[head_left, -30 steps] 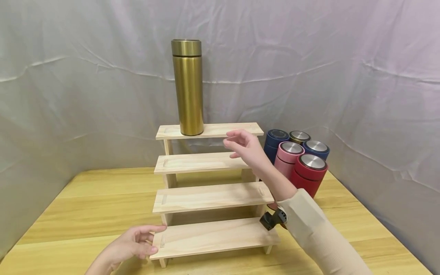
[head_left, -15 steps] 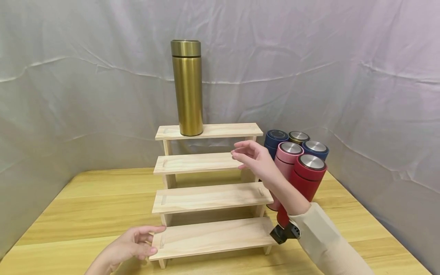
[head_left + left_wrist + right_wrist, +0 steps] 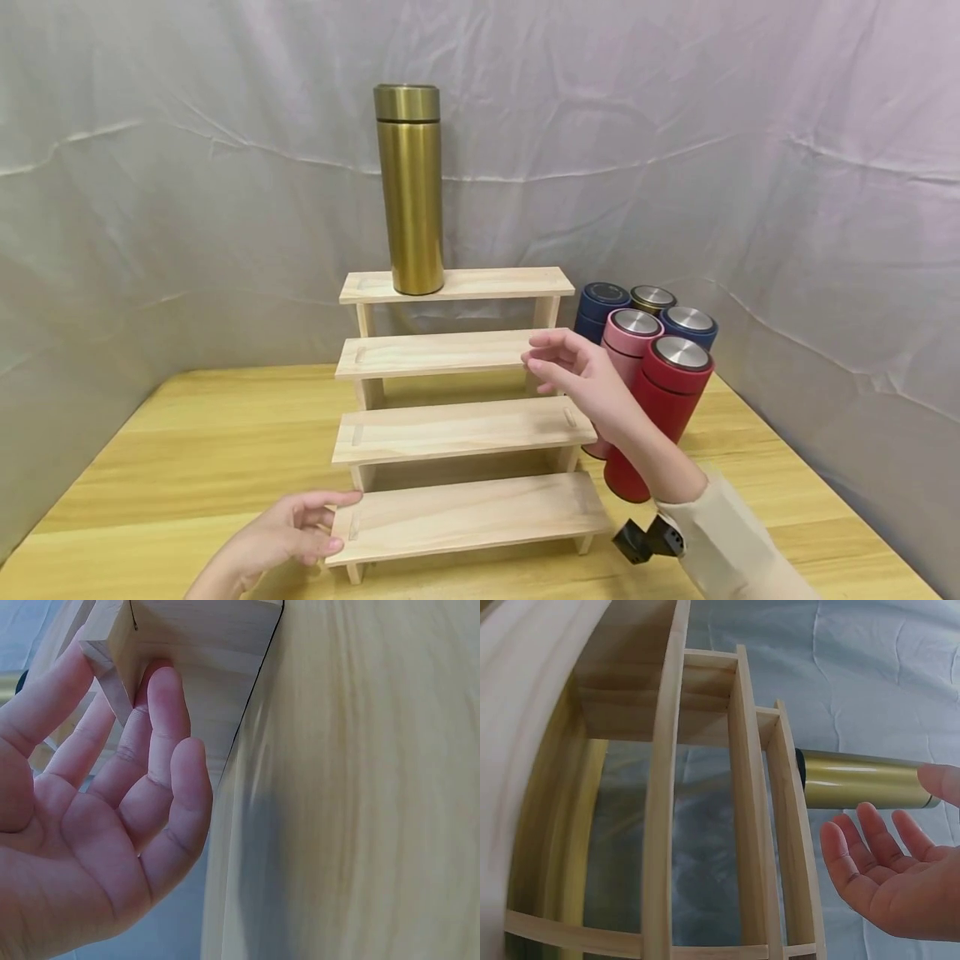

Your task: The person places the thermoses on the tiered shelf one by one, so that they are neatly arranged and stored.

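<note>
A gold thermos bottle (image 3: 409, 192) stands upright on the top step of a light wooden four-tier display stand (image 3: 465, 432). My left hand (image 3: 281, 533) holds the left end of the lowest step; in the left wrist view its fingers (image 3: 169, 705) bend against the board's edge and underside. Over the right part of the middle steps hangs my right hand (image 3: 573, 375), fingers loosely bent, nothing in it. A red thermos (image 3: 667, 400) and a pink one (image 3: 633, 333) stand right of it. In the right wrist view the gold thermos (image 3: 862, 780) appears beyond the right hand (image 3: 900, 877).
Behind the pink and red thermoses are two dark blue ones (image 3: 690, 325) and a shorter-looking gold-rimmed one (image 3: 652, 297), partly hidden. A wooden table (image 3: 172, 458) lies under everything. Grey cloth (image 3: 225, 208) walls the back and sides. A black wrist camera (image 3: 648, 540) sits on the right sleeve.
My right hand has moved down and to the right, away from the top step, uncovering more of the red thermos. The left hand and the gold thermos stay where they were.
</note>
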`<state>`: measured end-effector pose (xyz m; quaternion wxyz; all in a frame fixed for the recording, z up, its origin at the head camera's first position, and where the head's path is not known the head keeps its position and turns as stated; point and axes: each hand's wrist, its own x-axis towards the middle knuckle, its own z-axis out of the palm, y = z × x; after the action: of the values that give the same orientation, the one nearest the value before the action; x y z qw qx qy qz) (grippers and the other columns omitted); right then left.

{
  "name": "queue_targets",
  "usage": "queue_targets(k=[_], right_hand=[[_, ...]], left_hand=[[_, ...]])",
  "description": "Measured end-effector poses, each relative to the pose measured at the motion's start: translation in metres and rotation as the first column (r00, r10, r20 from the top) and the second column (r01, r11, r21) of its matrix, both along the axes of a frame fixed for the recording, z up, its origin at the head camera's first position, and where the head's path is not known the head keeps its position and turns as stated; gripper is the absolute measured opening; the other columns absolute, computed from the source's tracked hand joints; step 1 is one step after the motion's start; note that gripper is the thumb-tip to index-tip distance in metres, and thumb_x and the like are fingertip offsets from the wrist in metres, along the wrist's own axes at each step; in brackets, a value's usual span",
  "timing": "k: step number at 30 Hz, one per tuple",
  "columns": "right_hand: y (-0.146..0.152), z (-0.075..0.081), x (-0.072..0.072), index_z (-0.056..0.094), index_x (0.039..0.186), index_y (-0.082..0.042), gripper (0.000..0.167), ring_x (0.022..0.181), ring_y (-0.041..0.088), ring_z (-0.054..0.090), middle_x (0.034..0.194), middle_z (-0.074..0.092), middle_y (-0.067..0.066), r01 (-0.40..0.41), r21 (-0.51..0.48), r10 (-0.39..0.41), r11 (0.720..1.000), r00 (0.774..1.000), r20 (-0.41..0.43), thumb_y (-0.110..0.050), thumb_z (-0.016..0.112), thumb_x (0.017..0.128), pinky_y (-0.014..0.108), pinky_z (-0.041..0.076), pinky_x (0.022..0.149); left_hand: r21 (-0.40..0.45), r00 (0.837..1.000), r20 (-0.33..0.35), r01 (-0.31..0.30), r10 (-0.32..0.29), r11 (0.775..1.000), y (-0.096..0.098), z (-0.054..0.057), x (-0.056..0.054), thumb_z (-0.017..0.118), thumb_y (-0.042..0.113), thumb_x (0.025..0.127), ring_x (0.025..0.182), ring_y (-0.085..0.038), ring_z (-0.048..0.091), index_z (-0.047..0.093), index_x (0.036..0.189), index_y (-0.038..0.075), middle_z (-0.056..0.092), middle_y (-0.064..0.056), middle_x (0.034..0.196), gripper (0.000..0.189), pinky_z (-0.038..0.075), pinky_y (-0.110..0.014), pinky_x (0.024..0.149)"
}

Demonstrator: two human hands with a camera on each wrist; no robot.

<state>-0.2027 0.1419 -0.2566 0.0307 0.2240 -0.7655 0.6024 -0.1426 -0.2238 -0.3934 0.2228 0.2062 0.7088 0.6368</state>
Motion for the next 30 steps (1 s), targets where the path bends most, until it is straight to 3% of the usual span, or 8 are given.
queue_targets(k=[6, 23, 26, 30], right_hand=[[0.008, -0.006, 0.007, 0.048, 0.114, 0.005, 0.032, 0.091, 0.016, 0.059, 0.105, 0.058, 0.018, -0.004, 0.007, 0.004, 1.000, 1.000, 0.008, -0.009, 0.058, 0.086, 0.033, 0.049, 0.073], [0.037, -0.021, 0.028, 0.052, 0.107, 0.007, 0.025, 0.088, 0.021, 0.059, 0.102, 0.057, 0.025, 0.030, 0.050, -0.029, 0.998, 0.999, -0.022, -0.006, 0.057, 0.086, 0.032, 0.050, 0.069], [0.042, -0.025, 0.031, 0.052, 0.105, 0.009, 0.024, 0.083, 0.020, 0.060, 0.099, 0.058, 0.024, 0.025, 0.038, -0.024, 0.999, 0.999, -0.036, -0.004, 0.056, 0.086, 0.031, 0.051, 0.066], [0.050, -0.030, 0.033, 0.051, 0.105, 0.011, 0.023, 0.080, 0.018, 0.060, 0.095, 0.062, 0.010, 0.005, 0.019, -0.004, 1.000, 0.999, -0.053, -0.001, 0.055, 0.086, 0.032, 0.052, 0.063]], left_hand=[[-0.007, 1.000, -0.002, -0.002, 0.002, 1.000, 0.001, 0.001, 0.000, 0.056, 0.003, 0.084, 0.069, -0.010, 0.050, 0.036, 0.128, -0.008, 0.051, -0.008, 0.091, 0.050, 0.045, -0.022, 0.058], [-0.001, 1.000, 0.007, 0.005, -0.005, 1.000, -0.001, 0.000, 0.000, 0.057, 0.003, 0.084, 0.069, -0.010, 0.051, 0.036, 0.128, -0.008, 0.053, -0.009, 0.091, 0.050, 0.045, -0.023, 0.058], [0.001, 1.000, 0.006, 0.005, -0.005, 1.000, -0.001, 0.000, 0.000, 0.057, 0.003, 0.084, 0.069, -0.009, 0.051, 0.037, 0.128, -0.007, 0.053, -0.009, 0.092, 0.049, 0.045, -0.022, 0.058], [0.006, 1.000, 0.008, 0.009, -0.009, 1.000, 0.000, -0.001, 0.000, 0.057, 0.003, 0.084, 0.068, -0.009, 0.051, 0.037, 0.128, -0.007, 0.053, -0.010, 0.092, 0.050, 0.045, -0.022, 0.058]])
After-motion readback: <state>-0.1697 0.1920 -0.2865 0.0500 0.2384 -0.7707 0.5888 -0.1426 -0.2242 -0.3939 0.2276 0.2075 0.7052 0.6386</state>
